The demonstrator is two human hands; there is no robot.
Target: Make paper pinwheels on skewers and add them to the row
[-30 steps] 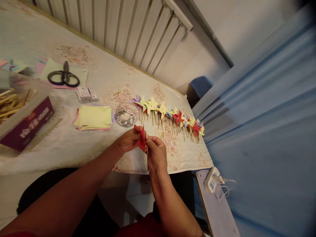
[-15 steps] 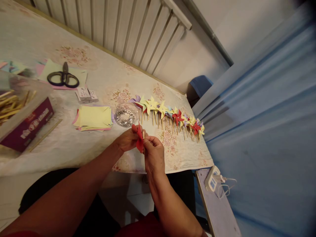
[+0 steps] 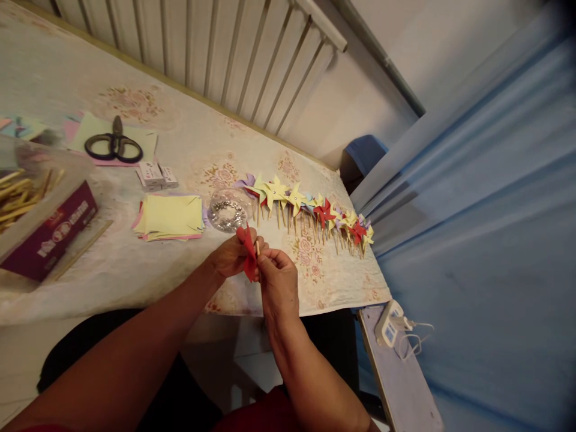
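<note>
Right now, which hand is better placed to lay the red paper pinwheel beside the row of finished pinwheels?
Probably the right. The right hand grips the thin wooden stick and sits nearer the row of paper pinwheels; the left hand only pinches the red paper pinwheel on its far side.

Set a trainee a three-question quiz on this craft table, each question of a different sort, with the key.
1. Multiple choice: the right hand grips a wooden stick. What does the left hand pinch against it?
A) a red paper pinwheel
B) a glue bottle
C) a green ribbon
2. True or false: the scissors lie on sheets of paper, well away from both hands.
3. Fill in: the finished pinwheels lie in a ___ towards the right end of the table, beyond the hands.

Key: 1 A; 2 true; 3 row.
</note>
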